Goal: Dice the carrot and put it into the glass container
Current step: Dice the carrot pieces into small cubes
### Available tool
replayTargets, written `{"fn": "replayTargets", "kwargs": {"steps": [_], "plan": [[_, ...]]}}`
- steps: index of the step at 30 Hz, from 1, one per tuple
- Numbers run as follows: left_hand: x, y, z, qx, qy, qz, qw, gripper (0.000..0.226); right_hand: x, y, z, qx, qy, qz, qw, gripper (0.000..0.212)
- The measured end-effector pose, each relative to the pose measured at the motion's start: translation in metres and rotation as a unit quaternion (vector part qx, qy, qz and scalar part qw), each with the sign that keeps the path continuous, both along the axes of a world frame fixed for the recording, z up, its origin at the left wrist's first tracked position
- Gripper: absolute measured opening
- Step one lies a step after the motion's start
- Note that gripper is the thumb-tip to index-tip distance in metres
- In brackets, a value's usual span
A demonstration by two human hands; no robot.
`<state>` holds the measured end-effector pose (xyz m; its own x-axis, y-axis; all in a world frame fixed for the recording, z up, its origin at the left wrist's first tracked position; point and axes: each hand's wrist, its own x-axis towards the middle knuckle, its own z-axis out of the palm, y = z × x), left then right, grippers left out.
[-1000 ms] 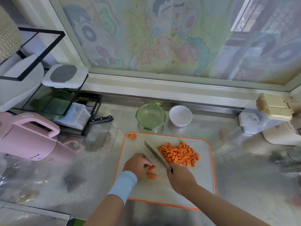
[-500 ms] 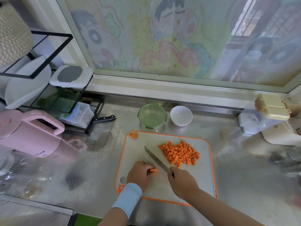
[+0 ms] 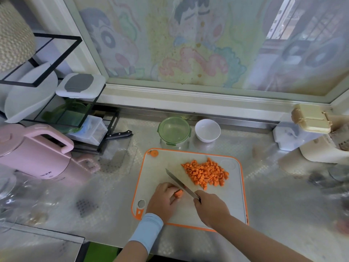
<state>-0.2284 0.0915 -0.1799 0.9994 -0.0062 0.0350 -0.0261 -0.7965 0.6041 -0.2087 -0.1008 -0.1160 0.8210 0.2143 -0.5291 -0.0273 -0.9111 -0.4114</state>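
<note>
Right hand [image 3: 209, 208] is clamping round the knife [image 3: 181, 184] handle, blade running out toward ten o'clock across the cutting board [image 3: 234, 195]. Left hand [image 3: 162, 199], fingers curled, is pinning the last carrot stub [image 3: 178, 193] right against the blade's nine o'clock side. It is too small to read its long axis. The diced pile [image 3: 205, 173] is lying at one o'clock of the blade, near it. The glass container [image 3: 173, 130] is standing just past the board's far edge at twelve, nearer the left hand.

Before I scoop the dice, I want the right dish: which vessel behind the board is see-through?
The green glass container, left of the two; the bowl beside it is opaque white.
</note>
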Motion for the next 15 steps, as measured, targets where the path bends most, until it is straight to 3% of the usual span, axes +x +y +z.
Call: {"fn": "replayTargets", "kwargs": {"steps": [4, 9, 15], "plan": [[0.005, 0.002, -0.011, 0.015, -0.039, -0.084, 0.996, 0.015, -0.003, -0.001, -0.001, -0.007, -0.004, 0.007, 1.000, 0.020], [0.005, -0.004, -0.012, 0.013, -0.057, -0.058, 0.997, 0.011, -0.004, 0.001, -0.003, -0.011, -0.014, 0.024, 1.000, 0.019], [-0.006, -0.011, -0.009, 0.005, -0.075, -0.045, 0.996, 0.027, -0.004, -0.001, -0.004, -0.014, -0.036, 0.031, 0.999, 0.024]]}}
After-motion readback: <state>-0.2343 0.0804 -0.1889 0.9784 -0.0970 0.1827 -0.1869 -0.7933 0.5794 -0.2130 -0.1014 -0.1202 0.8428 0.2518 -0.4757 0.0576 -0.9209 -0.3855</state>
